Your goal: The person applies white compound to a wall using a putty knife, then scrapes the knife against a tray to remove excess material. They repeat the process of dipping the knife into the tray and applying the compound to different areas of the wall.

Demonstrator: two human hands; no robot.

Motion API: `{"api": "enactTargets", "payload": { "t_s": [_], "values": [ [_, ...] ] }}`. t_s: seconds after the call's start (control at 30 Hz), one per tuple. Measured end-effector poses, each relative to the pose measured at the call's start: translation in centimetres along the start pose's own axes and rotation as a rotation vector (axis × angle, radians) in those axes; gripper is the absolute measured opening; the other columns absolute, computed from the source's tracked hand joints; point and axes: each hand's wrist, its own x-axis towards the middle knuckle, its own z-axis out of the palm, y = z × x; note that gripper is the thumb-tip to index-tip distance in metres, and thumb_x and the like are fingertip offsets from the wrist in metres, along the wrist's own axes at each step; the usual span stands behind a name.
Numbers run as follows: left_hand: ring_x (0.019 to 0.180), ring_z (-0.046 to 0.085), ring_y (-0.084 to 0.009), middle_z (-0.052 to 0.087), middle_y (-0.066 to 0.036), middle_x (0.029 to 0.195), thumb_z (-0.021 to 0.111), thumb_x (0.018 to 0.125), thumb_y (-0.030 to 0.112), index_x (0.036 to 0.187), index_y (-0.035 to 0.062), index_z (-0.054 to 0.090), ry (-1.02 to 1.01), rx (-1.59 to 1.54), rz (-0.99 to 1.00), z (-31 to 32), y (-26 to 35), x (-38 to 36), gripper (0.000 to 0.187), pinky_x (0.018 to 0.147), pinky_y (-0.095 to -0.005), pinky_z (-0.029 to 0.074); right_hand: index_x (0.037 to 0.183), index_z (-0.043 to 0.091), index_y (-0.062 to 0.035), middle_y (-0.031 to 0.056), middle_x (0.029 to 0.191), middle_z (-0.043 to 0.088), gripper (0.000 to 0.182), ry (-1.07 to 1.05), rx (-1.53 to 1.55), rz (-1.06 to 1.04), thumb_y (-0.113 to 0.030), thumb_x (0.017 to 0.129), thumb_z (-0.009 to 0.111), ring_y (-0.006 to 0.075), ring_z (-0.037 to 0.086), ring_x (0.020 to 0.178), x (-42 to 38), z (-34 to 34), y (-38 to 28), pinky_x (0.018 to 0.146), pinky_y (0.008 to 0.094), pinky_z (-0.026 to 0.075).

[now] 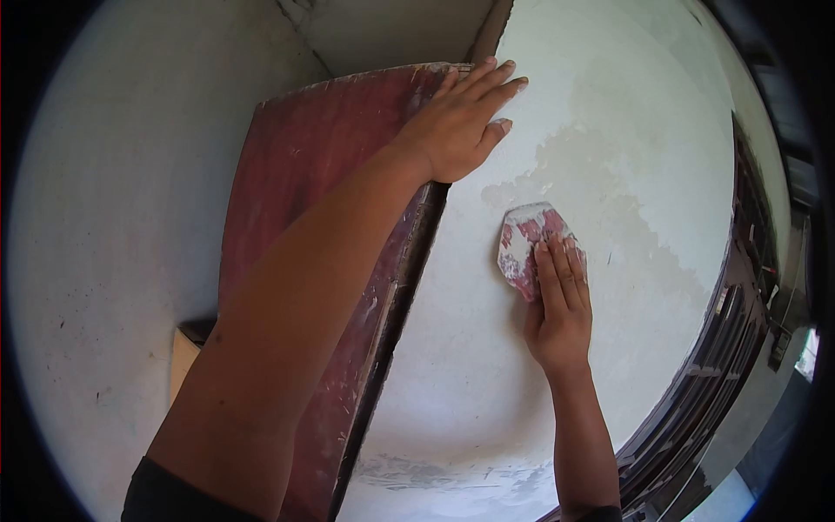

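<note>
My right hand presses a flat, many-sided pad against the white wall. The pad is reddish and smeared with white, like a worn sanding sheet; its grip side is partly covered by my fingers. Higher up, my left hand rests with fingers spread across the upper corner of a dark red wooden door, its fingertips reaching to the wall. A greyish, uneven patch marks the wall above and right of the pad.
The door's scuffed edge runs down beside the wall with a dark gap along it. At the right stands a dark slatted window or shutter. Another pale wall fills the left, and a tan box-like object shows behind my left arm.
</note>
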Motion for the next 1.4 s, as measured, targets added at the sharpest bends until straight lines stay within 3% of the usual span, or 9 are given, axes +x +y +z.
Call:
{"api": "enactTargets", "payload": {
  "t_s": [0.23,0.5,0.63,0.77,0.8,0.97,1.07,1.27,1.4],
  "values": [
    [0.154,0.018,-0.0335,0.029,-0.013,0.163,0.047,0.103,0.022,0.154,0.0111,0.035,-0.002,-0.04,-0.013,-0.1,0.0,0.0,0.053,0.124,-0.0537,0.014,0.139,0.056,-0.0044,0.0161,0.145,0.054,0.058,-0.029,0.084,-0.055,0.001,0.082,0.061,0.0388,0.051,0.134,3.1,0.5,-0.4,0.113,0.0526,0.04],
    [0.154,0.018,-0.0328,0.029,-0.012,0.163,0.047,0.104,0.023,0.153,0.0109,0.036,0.002,-0.017,-0.008,0.1,-0.1,-0.1,0.052,0.124,-0.0525,0.015,0.139,0.055,-0.0032,0.0181,0.145,0.054,0.06,0.0,0.088,-0.089,0.002,0.08,0.06,0.0385,0.051,0.134,1.3,-0.5,0.1,0.113,0.0549,0.04],
    [0.154,0.019,-0.0326,0.03,-0.011,0.163,0.047,0.104,0.024,0.153,0.0108,0.036,0.007,-0.003,-0.003,0.1,-0.1,0.0,0.052,0.125,-0.052,0.015,0.141,0.054,-0.0031,0.0172,0.144,0.054,0.062,-0.061,0.121,-0.044,0.002,0.079,0.061,0.0384,0.05,0.134,2.4,0.5,-0.1,0.113,0.0537,0.04],
    [0.154,0.019,-0.0326,0.03,-0.012,0.163,0.047,0.104,0.024,0.153,0.01,0.035,0.003,-0.004,-0.023,0.1,-0.1,-0.2,0.052,0.125,-0.0516,0.014,0.138,0.057,-0.0031,0.0175,0.143,0.055,0.059,-0.039,0.081,-0.038,0.003,0.08,0.059,0.0386,0.05,0.135,-1.6,-0.2,-0.6,0.113,0.0533,0.04],
    [0.154,0.019,-0.0325,0.03,-0.012,0.163,0.046,0.105,0.024,0.153,0.0097,0.035,0.011,0.002,-0.007,0.2,-0.2,-0.1,0.052,0.125,-0.0516,0.014,0.137,0.059,-0.0026,0.0193,0.144,0.055,0.058,-0.019,0.116,-0.004,0.011,0.081,0.053,0.0394,0.05,0.135,-1.6,-0.5,-1.0,0.115,0.0492,0.039],
    [0.153,0.019,-0.033,0.029,-0.013,0.163,0.046,0.105,0.024,0.153,0.0085,0.035,0.006,0.006,0.003,0.2,-0.3,0.1,0.052,0.125,-0.0515,0.014,0.138,0.057,-0.0029,0.0188,0.142,0.055,0.058,0.032,0.123,0.004,0.002,0.08,0.059,0.0405,0.05,0.134,1.9,-0.3,-1.5,0.114,0.054,0.038],
    [0.153,0.019,-0.0331,0.029,-0.013,0.163,0.046,0.105,0.024,0.153,0.0084,0.035,-0.003,0.004,-0.004,0.1,-0.2,0.0,0.052,0.125,-0.0513,0.014,0.137,0.057,-0.0029,0.0196,0.143,0.055,0.057,-0.065,0.141,0.049,0.001,0.081,0.061,0.0408,0.05,0.133,0.9,0.2,-1.9,0.113,0.0545,0.039],
    [0.154,0.018,-0.0324,0.029,-0.013,0.163,0.047,0.104,0.024,0.153,0.0084,0.036,-0.007,-0.003,0.011,0.1,-0.2,0.0,0.053,0.125,-0.0511,0.014,0.137,0.057,-0.0023,0.0198,0.144,0.054,0.056,0.046,0.114,0.047,0.003,0.082,0.06,0.0395,0.051,0.134,1.4,-0.8,-3.8,0.113,0.0535,0.04],
    [0.154,0.018,-0.0322,0.029,-0.014,0.163,0.046,0.104,0.025,0.153,0.0076,0.035,-0.021,0.009,-0.009,-0.2,-0.3,0.1,0.053,0.125,-0.0508,0.014,0.137,0.057,-0.0028,0.0194,0.142,0.055,0.056,-0.019,0.09,0.088,0.003,0.082,0.06,0.0384,0.052,0.133,2.4,0.8,-3.4,0.113,0.051,0.041]
  ]
}}
